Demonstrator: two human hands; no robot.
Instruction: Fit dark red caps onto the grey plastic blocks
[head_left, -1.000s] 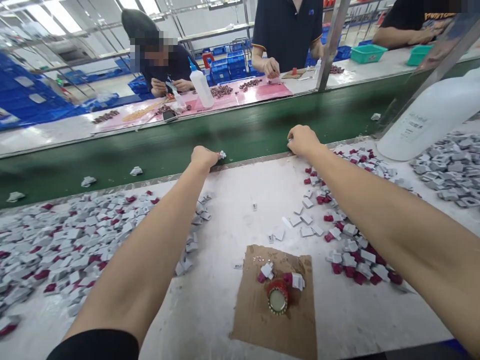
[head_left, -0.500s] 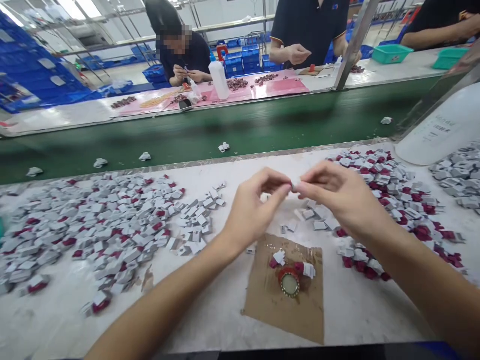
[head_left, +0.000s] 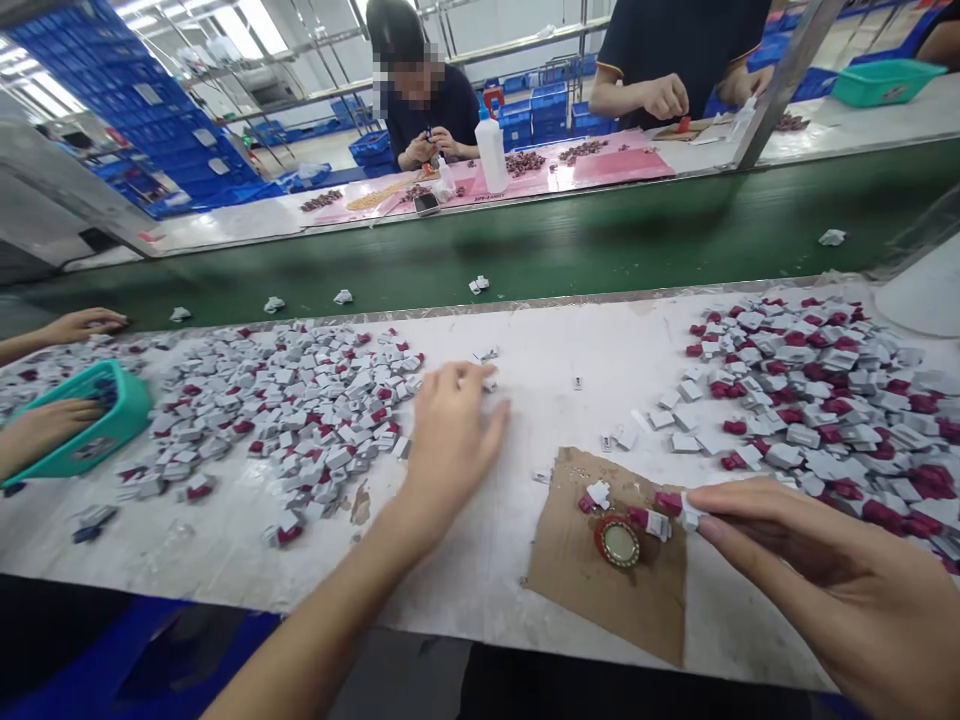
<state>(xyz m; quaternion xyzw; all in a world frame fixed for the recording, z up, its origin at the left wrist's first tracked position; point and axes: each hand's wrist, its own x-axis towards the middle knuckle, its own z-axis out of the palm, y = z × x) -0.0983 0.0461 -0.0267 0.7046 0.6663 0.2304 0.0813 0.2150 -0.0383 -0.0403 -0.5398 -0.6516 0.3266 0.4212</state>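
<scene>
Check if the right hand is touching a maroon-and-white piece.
Touching. The head view shows the right hand pinching the maroon-and-white piece by its white end, between thumb and forefinger.

The held piece is magenta and pale grey, the cap red and gold, the cardboard brown, the tabletop white, the belt green, the basket teal, the mat pink and the bottle white and blue.

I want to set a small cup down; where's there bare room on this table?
Bare patches: between the green belt and the cardboard, around small pieces; and between the cardboard and the left forearm. Crowded: the left pile, the right pile.
</scene>
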